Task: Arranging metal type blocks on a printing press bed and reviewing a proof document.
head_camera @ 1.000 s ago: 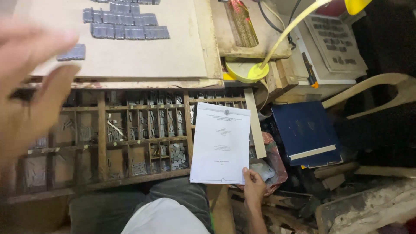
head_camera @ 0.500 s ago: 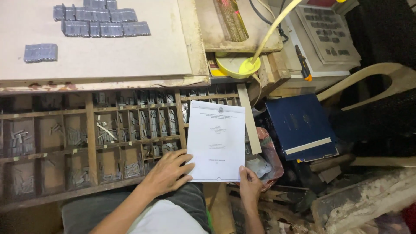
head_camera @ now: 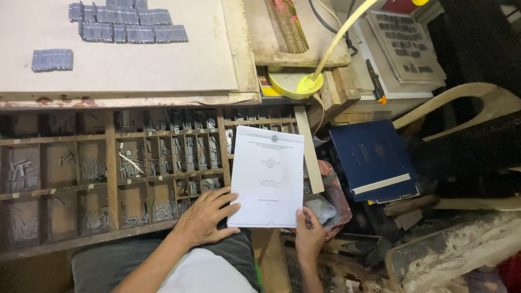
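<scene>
The print on the white sheet of paper [head_camera: 267, 176] is too small to make out, and the sheet hides several compartments at the right end of the wooden tray [head_camera: 111, 179] it lies on. The tray's left edge and the rows of metal blocks [head_camera: 126, 26] on the board [head_camera: 135, 65] above are cut off by the frame, and the small metal pieces in the compartments are hard to tell apart. The left hand [head_camera: 206, 217] lies flat and open, fingers spread, on the tray's lower edge, its fingertips touching the paper's lower left corner. The right hand [head_camera: 309, 233] pinches the paper's lower right corner, thumb on top. A blue book [head_camera: 372, 157] lies to the right, well apart. Half a second ago the scene stood much the same, both hands at the sheet; a full second ago the left hand was raised, blurred, at the left
</scene>
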